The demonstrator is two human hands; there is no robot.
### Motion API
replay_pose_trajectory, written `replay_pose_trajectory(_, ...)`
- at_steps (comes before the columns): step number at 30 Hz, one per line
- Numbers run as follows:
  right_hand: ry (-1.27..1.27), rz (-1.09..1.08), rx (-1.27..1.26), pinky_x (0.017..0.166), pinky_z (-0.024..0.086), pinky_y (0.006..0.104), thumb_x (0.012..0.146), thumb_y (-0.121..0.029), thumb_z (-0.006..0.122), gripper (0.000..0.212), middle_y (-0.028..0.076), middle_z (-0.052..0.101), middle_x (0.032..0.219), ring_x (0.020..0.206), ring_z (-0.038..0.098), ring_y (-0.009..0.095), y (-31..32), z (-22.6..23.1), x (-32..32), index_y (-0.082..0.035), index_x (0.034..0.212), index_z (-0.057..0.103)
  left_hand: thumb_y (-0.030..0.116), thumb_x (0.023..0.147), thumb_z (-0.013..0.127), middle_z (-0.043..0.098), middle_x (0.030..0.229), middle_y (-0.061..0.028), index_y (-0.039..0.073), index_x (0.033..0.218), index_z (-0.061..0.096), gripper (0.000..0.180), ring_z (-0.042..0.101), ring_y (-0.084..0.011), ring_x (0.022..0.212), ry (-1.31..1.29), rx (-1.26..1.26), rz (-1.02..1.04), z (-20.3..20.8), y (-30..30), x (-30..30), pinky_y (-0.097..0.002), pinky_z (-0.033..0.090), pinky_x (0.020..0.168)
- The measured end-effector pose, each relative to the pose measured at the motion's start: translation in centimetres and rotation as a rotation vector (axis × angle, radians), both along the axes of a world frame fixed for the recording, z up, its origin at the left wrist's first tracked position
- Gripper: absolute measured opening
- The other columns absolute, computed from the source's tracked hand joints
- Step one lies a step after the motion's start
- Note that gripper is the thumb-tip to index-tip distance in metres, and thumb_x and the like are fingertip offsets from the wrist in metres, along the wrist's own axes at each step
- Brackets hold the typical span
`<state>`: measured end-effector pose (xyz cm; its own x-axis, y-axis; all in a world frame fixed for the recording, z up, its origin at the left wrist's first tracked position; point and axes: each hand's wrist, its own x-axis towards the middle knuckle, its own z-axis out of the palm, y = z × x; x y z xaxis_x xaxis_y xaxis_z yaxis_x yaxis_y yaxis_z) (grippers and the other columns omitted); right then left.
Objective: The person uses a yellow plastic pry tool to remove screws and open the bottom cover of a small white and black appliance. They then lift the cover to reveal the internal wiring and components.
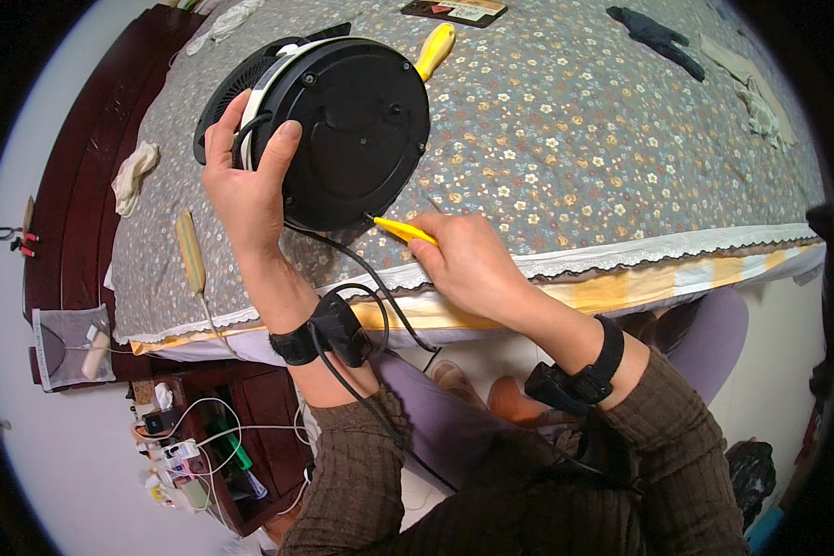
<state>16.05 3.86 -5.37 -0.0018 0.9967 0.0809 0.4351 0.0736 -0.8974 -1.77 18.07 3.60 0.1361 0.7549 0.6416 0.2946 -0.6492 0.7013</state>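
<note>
Steadying round black plastic appliance base (352, 130) with left hand (246, 190); right hand (468, 264) gripping yellow-handled screwdriver (400, 230), best keeping tip squarely seated.

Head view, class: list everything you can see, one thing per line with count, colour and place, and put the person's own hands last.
Round appliance: one, black with white rim, tilted on the bed, base toward the camera.
Power cord: one, black, hanging from the appliance.
Screwdriver: one, yellow, tip at the base's lower edge.
Second tool: one, yellow handle, behind the appliance.
Bedspread: one, grey floral.
Dark cloth: one, far right of bed.
Left hand: grips the appliance's rim.
Right hand: holds the screwdriver.
</note>
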Motion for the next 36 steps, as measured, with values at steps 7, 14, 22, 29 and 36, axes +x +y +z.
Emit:
replay_pose_trajectory(7, -0.029, -0.003, 0.006, 0.068, 0.051, 0.0496, 0.096, -0.017, 0.061, 0.024, 0.025, 0.067, 0.077, 0.072, 0.066, 0.043, -0.05, -0.66, -0.14, 0.001, 0.109, 0.07, 0.023, 0.078, 0.088, 0.06, 0.113, -0.0068, -0.001, 0.125, 0.068, 0.057, 0.061, -0.0182, 0.105, -0.002, 0.001, -0.002, 0.13, -0.04, 0.08, -0.0303, 0.047, 0.095)
replay_pose_trajectory(14, 0.039, -0.008, -0.025, 0.071, 0.052, 0.0567, 0.095, -0.019, 0.062, 0.021, 0.027, 0.068, 0.081, 0.08, 0.066, 0.048, -0.07, -0.5, -0.02, 0.002, 0.097, 0.067, 0.023, 0.078, 0.088, 0.06, 0.115, -0.0074, -0.001, 0.125, 0.068, 0.057, 0.061, -0.0183, 0.107, -0.015, -0.024, 0.005, 0.24, -0.21, 0.22, -0.0306, 0.048, 0.097)
replay_pose_trajectory(22, 0.032, -0.009, -0.009, 0.071, 0.053, 0.0562, 0.096, -0.018, 0.062, 0.02, 0.027, 0.068, 0.08, 0.078, 0.067, 0.048, 0.0, -0.35, -0.17, 0.001, 0.097, 0.067, 0.023, 0.078, 0.087, 0.06, 0.116, -0.0077, -0.002, 0.125, 0.068, 0.057, 0.062, -0.0185, 0.107, 0.001, -0.04, 0.04, 0.32, -0.68, 0.37, -0.0302, 0.048, 0.097)
replay_pose_trajectory(29, 0.007, -0.011, 0.004, 0.067, 0.051, 0.0501, 0.096, -0.016, 0.061, 0.023, 0.025, 0.068, 0.078, 0.074, 0.067, 0.044, 0.05, -0.81, -0.1, 0.001, 0.108, 0.07, 0.021, 0.078, 0.088, 0.061, 0.117, -0.0072, -0.002, 0.126, 0.067, 0.057, 0.063, -0.0177, 0.108, -0.054, -0.068, 0.001, 0.26, -0.56, 0.33, -0.0295, 0.048, 0.097)
replay_pose_trajectory(36, -0.27, -0.025, 0.159, 0.069, 0.054, 0.0502, 0.093, -0.017, 0.065, 0.019, 0.019, 0.069, 0.087, 0.077, 0.068, 0.042, 0.03, -0.61, -0.72, -0.003, 0.106, 0.067, 0.018, 0.079, 0.087, 0.065, 0.118, -0.0096, -0.003, 0.127, 0.066, 0.057, 0.065, -0.018, 0.107, -0.087, -0.118, -0.006, 0.31, -0.77, 0.44, -0.029, 0.05, 0.097)
